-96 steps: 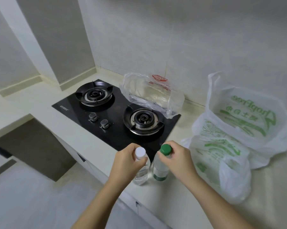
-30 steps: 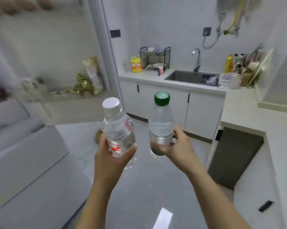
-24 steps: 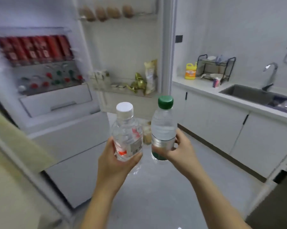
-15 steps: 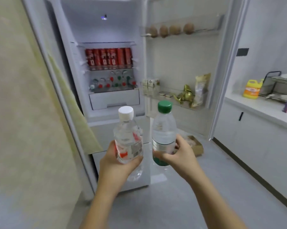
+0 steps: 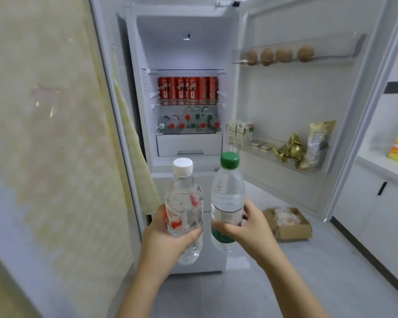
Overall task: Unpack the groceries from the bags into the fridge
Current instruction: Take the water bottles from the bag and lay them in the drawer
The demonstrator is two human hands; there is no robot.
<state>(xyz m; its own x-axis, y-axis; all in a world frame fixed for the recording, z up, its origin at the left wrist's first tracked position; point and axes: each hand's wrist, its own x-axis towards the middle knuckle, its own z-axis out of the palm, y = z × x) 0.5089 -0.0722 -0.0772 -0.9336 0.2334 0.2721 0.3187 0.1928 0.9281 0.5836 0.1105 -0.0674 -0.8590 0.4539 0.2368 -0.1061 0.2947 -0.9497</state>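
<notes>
My left hand (image 5: pixel 168 239) grips a clear water bottle with a white cap and red label (image 5: pixel 183 203), held upright. My right hand (image 5: pixel 246 228) grips a second water bottle with a green cap and green label (image 5: pixel 227 196), also upright, right beside the first. Both bottles are at chest height in front of the open fridge (image 5: pixel 189 53). Inside, red cans (image 5: pixel 187 87) line the middle shelf, and several bottles (image 5: pixel 191 121) lie on the shelf below, caps facing out. A white drawer (image 5: pixel 189 145) sits beneath them.
The fridge door (image 5: pixel 296 106) stands open to the right, with eggs (image 5: pixel 280 55) in its top rack and cartons and snack packets (image 5: pixel 292 145) in its lower rack. A cardboard box (image 5: pixel 287 222) lies on the floor by the door. A pale wall (image 5: pixel 44 134) fills the left; white cabinets (image 5: pixel 381 198) stand right.
I have turned from the stove counter and grocery bags, past the sink, and now face the open fridge from closer. Both hands have kept hold of the two bottles throughout.
</notes>
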